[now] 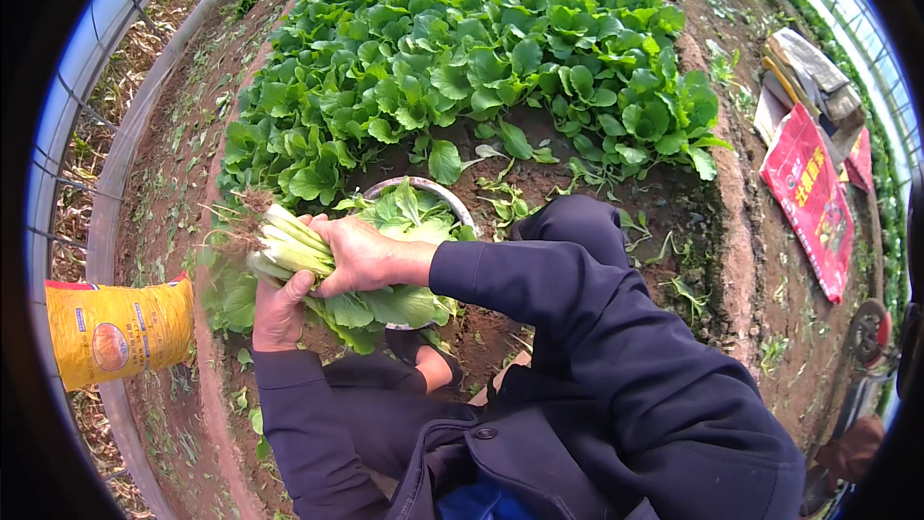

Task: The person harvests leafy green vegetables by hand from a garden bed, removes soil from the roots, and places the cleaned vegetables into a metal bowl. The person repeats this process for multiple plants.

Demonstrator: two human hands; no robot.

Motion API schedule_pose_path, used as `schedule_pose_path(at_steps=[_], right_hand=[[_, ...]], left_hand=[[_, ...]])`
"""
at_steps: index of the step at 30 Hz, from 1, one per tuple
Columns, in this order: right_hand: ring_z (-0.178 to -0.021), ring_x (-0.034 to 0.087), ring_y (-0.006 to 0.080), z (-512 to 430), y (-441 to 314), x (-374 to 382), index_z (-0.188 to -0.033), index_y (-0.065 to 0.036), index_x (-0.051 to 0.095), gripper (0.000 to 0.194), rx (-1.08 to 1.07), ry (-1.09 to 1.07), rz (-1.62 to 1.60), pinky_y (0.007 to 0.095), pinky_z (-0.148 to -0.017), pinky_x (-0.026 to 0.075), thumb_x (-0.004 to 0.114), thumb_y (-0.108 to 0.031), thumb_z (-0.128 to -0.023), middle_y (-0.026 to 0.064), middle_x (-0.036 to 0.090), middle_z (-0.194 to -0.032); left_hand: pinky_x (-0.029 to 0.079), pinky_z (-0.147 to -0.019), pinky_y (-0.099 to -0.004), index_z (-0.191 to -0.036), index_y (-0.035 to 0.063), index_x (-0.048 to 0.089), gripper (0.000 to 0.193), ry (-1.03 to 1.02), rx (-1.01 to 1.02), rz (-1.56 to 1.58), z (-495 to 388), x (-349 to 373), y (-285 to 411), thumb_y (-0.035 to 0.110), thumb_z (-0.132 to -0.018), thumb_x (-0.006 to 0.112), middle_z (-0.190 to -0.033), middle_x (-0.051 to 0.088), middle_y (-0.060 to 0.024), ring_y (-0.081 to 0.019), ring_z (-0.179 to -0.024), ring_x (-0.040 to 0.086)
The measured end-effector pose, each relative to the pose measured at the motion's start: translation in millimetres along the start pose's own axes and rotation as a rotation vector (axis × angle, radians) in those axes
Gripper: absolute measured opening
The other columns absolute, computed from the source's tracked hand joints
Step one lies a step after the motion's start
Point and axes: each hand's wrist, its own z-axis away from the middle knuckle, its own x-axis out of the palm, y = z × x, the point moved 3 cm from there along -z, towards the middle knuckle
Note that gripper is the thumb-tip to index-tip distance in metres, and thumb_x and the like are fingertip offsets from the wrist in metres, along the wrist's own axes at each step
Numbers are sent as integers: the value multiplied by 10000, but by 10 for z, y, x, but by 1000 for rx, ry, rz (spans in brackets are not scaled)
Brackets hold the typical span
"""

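Both my hands grip one bunch of leafy greens (292,245), its pale stems and soil-clad roots (249,224) pointing left and up. My right hand (361,253) wraps over the stems from above. From below, my left hand (285,307) holds the same stems, thumb against them near my right fingers. The leaves of the bunch (382,305) hang to the right beneath my right wrist. Behind the hands a round basin (455,204) with a pale rim holds more cut leaves (408,213); my right hand and the bunch hide part of it.
A dense bed of growing greens (462,65) spreads ahead. Loose leaves lie on bare soil (498,332) near my knee (577,220). A yellow printed sack (123,332) stands at left by the greenhouse frame (108,209). A red printed bag (812,202) and folded sacks (816,79) lie right.
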Motion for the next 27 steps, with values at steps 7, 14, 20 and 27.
schedule_pose_path(at_steps=[7, 14, 20, 27], right_hand=[[-940, 668, 333, 146, -403, -164, -1125, 8, 614, 645, -130, -49, -36, 413, -832, 522, 825, -353, -634, 191, 678, -984], [-943, 663, 371, 119, 797, -1406, -1129, 23, 674, 953, 133, -391, 478, 452, -821, 529, 545, -839, -742, 233, 687, -1012], [-787, 668, 401, 1455, 3055, -2928, -777, 46, 698, 469, 947, -3, 847, 451, -741, 534, 651, -417, -829, 263, 666, -782], [-878, 654, 337, 2274, 4200, -3586, -765, -12, 690, 110, 749, 92, 1432, 410, -734, 545, 609, -82, -737, 179, 661, -928]], left_hand=[[322, -1143, -476, -1267, 65, 520, 733, -22, 117, 74, -18, 235, 132, 314, -656, 840, -1394, 490, -210, -344, -1313, 459], [457, -1020, -464, -1167, 85, 485, 580, 74, 111, 353, -285, 49, -267, 246, -698, 786, -1058, 600, -108, -299, -1058, 612], [482, -928, -416, -1149, 68, 480, 536, 217, 4, 218, -403, -297, -536, 245, -731, 766, -944, 565, -93, -246, -933, 582], [460, -878, -356, -1159, 33, 428, 605, 336, -14, 131, -597, -417, -643, 256, -733, 795, -900, 515, -75, -213, -872, 541]])
